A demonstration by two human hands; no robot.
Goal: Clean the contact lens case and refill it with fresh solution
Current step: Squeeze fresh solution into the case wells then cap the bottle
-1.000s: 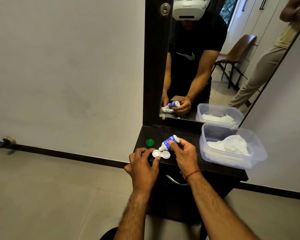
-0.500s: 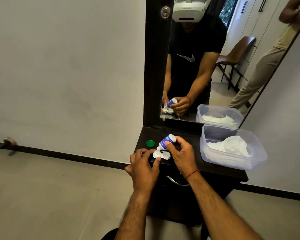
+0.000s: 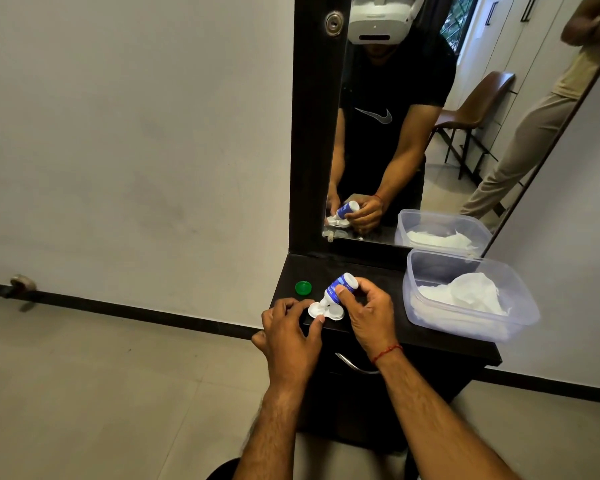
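A white contact lens case (image 3: 326, 311) with two round wells lies on the dark dresser top (image 3: 378, 271). My left hand (image 3: 290, 332) pinches its left end with thumb and fingers. My right hand (image 3: 369, 315) grips a small white solution bottle with a blue label (image 3: 338, 289), tipped nozzle-down over the left well. A green cap (image 3: 303, 287) lies on the dresser top to the left of the case.
A clear plastic tub (image 3: 465, 296) holding crumpled white tissue stands on the right of the dresser top. A mirror (image 3: 430, 116) rises behind, showing me, a chair and another person. A drawer handle (image 3: 355, 365) sits below the front edge. Grey wall at left.
The bottle has shifted slightly, its nozzle moving from between the wells to over the left well. My left hand stays on the case.
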